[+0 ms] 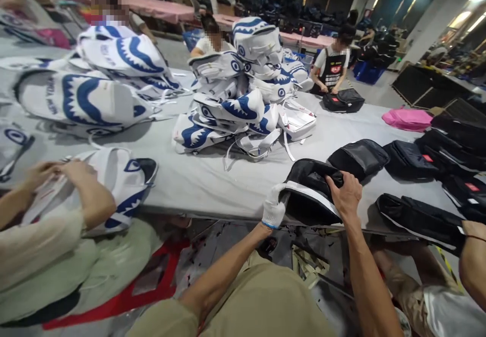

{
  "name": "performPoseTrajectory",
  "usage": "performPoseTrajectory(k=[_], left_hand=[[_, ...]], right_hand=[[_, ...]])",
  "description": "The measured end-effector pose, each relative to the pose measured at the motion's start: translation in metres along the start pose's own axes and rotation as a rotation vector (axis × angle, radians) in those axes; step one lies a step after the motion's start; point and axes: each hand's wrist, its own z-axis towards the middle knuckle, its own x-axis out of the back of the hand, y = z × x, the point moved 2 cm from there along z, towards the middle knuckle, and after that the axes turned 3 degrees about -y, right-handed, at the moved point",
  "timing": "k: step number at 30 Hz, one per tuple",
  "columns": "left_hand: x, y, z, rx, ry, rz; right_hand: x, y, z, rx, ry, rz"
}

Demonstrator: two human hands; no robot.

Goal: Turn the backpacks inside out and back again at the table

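we hold the black fabric backpack (313,187) at the grey worktop (212,180) edge: gloved left hand (274,206) pinching its white-trimmed rim, bare right hand (346,194) clamped on top; next, we judge, comes turning it.

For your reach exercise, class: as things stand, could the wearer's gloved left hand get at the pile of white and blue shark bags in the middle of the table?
Probably yes, with a stretch. The left hand grips the black bag at the near table edge; bare grey surface lies between it and the shark bags. It would have to let go first.
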Motion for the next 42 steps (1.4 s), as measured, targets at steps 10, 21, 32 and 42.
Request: performPoseTrajectory(k=[10, 21, 32, 42], left_hand=[[-0.006, 0.015, -0.018, 0.037, 0.027, -0.093], [-0.011, 0.038, -0.030, -0.131, 0.003, -0.083], [-0.001, -0.005, 0.008, -0.129, -0.746, 0.059], [0.024, -0.010, 0.012, 0.000, -0.273, 0.067]], right_hand=[[0.011, 0.038, -0.013, 0.026, 0.058, 0.086], [0.022, 0.074, -0.025, -0.080, 0.053, 0.130], [0.022, 0.071, -0.027, -0.070, 0.010, 0.153], [0.000, -0.001, -0.001, -0.001, -0.003, -0.164]])
